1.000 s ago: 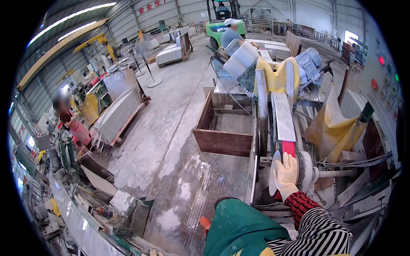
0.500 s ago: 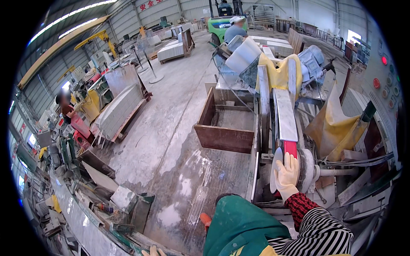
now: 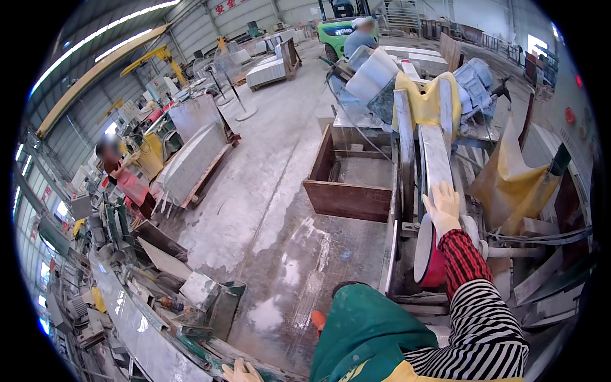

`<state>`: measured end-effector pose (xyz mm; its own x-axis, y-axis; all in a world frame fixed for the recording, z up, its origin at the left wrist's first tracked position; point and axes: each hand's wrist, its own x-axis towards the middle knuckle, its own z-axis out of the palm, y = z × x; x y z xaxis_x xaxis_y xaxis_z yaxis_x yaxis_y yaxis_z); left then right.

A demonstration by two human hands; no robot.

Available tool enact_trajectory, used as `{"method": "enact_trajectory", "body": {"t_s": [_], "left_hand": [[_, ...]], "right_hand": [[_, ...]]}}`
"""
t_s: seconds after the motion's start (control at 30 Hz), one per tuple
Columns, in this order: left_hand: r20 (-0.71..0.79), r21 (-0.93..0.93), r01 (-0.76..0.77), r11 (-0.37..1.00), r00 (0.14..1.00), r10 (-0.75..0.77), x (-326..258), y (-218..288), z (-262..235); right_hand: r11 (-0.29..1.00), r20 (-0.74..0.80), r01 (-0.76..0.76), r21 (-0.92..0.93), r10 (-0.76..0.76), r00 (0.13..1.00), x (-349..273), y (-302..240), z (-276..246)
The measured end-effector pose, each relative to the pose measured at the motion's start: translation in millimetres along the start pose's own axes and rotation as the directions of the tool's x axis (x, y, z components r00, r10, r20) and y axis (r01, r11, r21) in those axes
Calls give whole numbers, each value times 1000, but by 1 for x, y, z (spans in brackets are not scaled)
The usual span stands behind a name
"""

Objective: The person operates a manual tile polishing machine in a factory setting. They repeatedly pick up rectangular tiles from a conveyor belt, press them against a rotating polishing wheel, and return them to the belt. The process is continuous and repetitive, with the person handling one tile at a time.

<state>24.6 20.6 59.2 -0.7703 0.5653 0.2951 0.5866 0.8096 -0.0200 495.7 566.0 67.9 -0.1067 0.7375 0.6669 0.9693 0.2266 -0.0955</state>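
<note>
My right hand [image 3: 443, 207], in a pale glove, lies flat with its fingers spread on the near end of a long white stone strip [image 3: 435, 153]. The strip runs away from me along a narrow machine bed and passes under a yellow flap [image 3: 428, 102]. Just below that hand is a wheel with a red band [image 3: 435, 270] and a pale round side. At the bottom edge, my left hand [image 3: 242, 371], also gloved, shows only in part. Its fingers are apart, beside the edge of a long grey slab [image 3: 143, 328]; whether they touch it I cannot tell.
A brown open box [image 3: 347, 198] stands left of the machine bed. A control panel [image 3: 576, 121] is at the right, near a yellow-stained sheet [image 3: 509, 184]. Two people work farther off, one near a green forklift [image 3: 337, 32]. Stacked slabs [image 3: 191, 159] stand at the left.
My right hand has moved forward from beside the wheel onto the white strip. The view has shifted slightly, and more of my left hand shows.
</note>
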Motion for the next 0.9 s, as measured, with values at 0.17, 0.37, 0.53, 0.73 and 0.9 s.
{"method": "enact_trajectory", "body": {"t_s": [0.17, 0.37, 0.53, 0.73, 0.9], "left_hand": [[24, 18, 20, 1000, 1000, -20, -1, 5, -11], [135, -120, 116, 986, 986, -99, 1, 11, -16], [-14, -106, 58, 993, 998, -60, -9, -9, 7], [48, -163, 164, 973, 986, -158, -2, -2, -10], [515, -835, 475, -277, 496, -699, 9, -19, 55]], "right_hand": [[985, 102, -97, -141, 112, 988, -4, -13, 2], [983, 166, -122, -135, 144, 976, -8, -12, -1], [989, 188, -133, -59, 142, 972, -9, -26, -23], [998, 208, -69, -8, 69, 976, -68, -35, -60], [986, 380, -160, 53, 128, 916, -92, -55, -98]]}}
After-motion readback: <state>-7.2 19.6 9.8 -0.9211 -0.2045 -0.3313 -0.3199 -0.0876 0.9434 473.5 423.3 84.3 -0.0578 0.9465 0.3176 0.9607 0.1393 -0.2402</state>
